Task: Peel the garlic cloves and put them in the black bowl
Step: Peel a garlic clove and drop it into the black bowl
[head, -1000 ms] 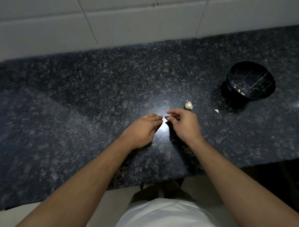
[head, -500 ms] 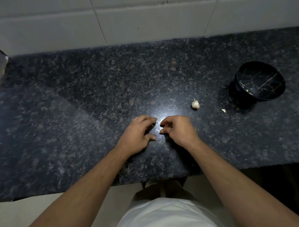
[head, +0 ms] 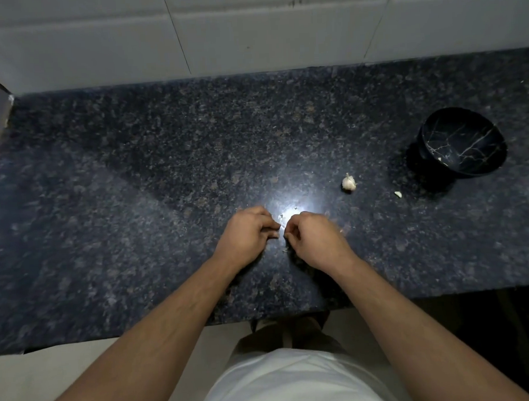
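Observation:
My left hand and my right hand hover close together over the middle of the dark granite counter. Both have curled fingers, and their fingertips almost meet. They seem to pinch a small garlic clove, but the fingers hide it. A pale garlic piece with a pointed tip lies on the counter up and right of my right hand. The black bowl with pale veins stands at the far right, and a small white bit lies inside it near the rim.
A tiny white scrap lies between the garlic piece and the bowl. Small flakes of skin dot the counter by my hands. A white tiled wall backs the counter. The front edge runs just below my forearms.
Both hands have drawn back slightly toward me and curled tighter, and a small gap has opened between their fingertips. The view has shifted a little to the left. The garlic piece and bowl have stayed put.

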